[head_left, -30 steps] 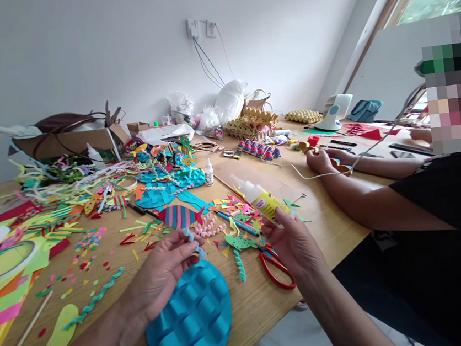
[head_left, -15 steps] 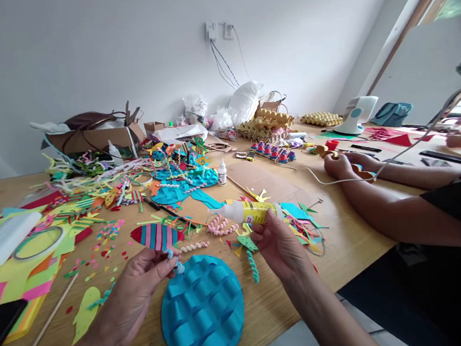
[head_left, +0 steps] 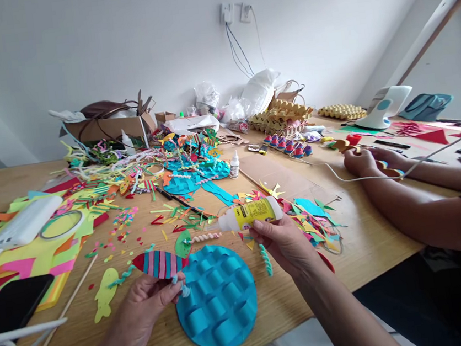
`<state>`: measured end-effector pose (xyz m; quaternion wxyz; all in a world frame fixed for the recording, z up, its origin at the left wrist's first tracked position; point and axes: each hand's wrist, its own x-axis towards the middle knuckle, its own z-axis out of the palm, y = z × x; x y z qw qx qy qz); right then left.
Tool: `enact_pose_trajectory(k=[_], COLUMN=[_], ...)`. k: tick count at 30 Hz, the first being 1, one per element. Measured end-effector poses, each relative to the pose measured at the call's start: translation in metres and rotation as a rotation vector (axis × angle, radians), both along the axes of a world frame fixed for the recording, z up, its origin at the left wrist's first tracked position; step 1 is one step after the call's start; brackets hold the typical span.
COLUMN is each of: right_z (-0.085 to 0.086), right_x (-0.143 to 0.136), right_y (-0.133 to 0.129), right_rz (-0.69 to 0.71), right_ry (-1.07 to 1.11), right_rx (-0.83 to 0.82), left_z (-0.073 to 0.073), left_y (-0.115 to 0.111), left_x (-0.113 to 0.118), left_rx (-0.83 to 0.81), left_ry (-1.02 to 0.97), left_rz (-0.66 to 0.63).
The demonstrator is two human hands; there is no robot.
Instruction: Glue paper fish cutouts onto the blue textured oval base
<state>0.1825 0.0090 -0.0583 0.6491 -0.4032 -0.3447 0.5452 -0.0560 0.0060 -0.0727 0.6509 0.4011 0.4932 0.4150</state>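
Pinched in my left hand [head_left: 155, 298] is a striped paper fish [head_left: 160, 264] in red, pink and blue, with a twisted light-blue strand [head_left: 182, 287] at its lower right. My right hand [head_left: 277, 240] holds a glue bottle [head_left: 252, 213] with a yellow label almost level, its nozzle towards the left. Between and below the hands lies a round blue piece [head_left: 218, 299] covered with raised paper curves. A green paper shape [head_left: 182, 244] with a pink twisted strand lies just behind it. A green twisted strand [head_left: 266, 260] is beside my right hand.
A yellow paper fish [head_left: 106, 295], a black phone [head_left: 17, 314] and a thin stick [head_left: 59, 320] lie at the left. Coloured scraps and a small white bottle [head_left: 234, 166] are further back. Another person's hands [head_left: 360, 162] work at the right, near a white cable [head_left: 330, 175].
The view has turned left, so most things appear further right. The striped fish sits lower over the table. The glue bottle now hides less of its label behind my fingers.
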Motion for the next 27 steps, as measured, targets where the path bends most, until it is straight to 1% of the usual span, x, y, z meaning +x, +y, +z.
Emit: enact_pose_trajectory(k=[3,6,8,15,18,22,27], right_z=[0.001,0.004,0.005,0.008,0.010,0.011,0.011], right_x=[-0.004,-0.009,-0.013,-0.025,-0.029,-0.032,-0.036], right_y=[0.001,0.002,0.003,0.010,0.013,0.016,0.018], right_rz=[0.018,0.076,0.082,0.069,0.080,0.091,0.083], right_ry=[-0.093,-0.258,-0.375,-0.701,-0.747,-0.809,-0.871], right_rx=[0.039,0.092,0.119,0.213,0.247,0.243,0.235], left_z=[-0.002,-0.003,-0.005,-0.017,-0.022,-0.027,-0.031], left_y=[-0.002,-0.006,-0.009,-0.022,-0.024,-0.026,-0.029], left_x=[0.000,-0.001,-0.003,-0.009,-0.010,-0.011,-0.013], left_rx=[0.002,0.026,0.033,-0.055,-0.061,-0.039,-0.007], left_ry=[-0.008,-0.051,-0.082,-0.150,-0.157,-0.141,-0.127], left_rz=[0.018,0.014,0.008,0.060,0.088,0.122,0.116])
